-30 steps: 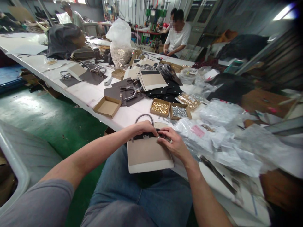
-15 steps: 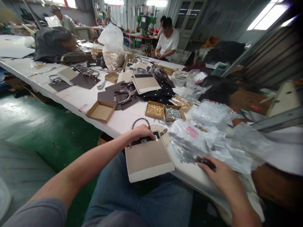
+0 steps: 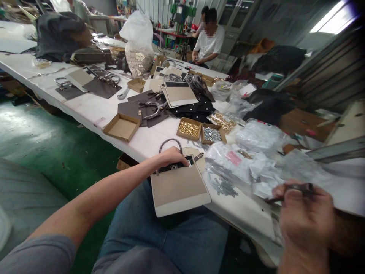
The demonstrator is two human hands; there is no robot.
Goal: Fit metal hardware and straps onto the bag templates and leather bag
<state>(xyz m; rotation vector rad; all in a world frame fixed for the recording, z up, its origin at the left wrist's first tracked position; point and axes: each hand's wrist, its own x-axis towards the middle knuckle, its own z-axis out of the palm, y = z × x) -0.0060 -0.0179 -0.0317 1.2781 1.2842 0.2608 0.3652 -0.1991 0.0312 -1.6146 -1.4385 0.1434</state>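
My left hand (image 3: pixel 173 156) grips the top edge of a beige and white bag panel (image 3: pixel 179 188), thumb pressed on its dark strip beside a small metal plate (image 3: pixel 189 163). The panel rests over my lap against the table edge. Behind my fingers a dark looped handle (image 3: pixel 170 140) stands up, wrapped in clear film. On the right, my right hand (image 3: pixel 306 215) is closed round a dark hand tool (image 3: pixel 299 187), raised above the table edge; motion blur hides its exact kind. Flat grey metal plates (image 3: pixel 225 187) lie loose between the two hands.
Cardboard boxes hold gold fittings (image 3: pixel 189 128) and silver fittings (image 3: pixel 212 134). A shallow cardboard box (image 3: pixel 122 127) sits near the front edge. Plastic bags (image 3: pixel 228 160) cover the right side. Dark bag panels with handles (image 3: pixel 142 110) lie further back. A person (image 3: pixel 209 42) sits across the table.
My right hand has lifted away from the loose metal plates and moved right with the dark tool. My left hand keeps its grip on the panel. The view has tilted slightly down.
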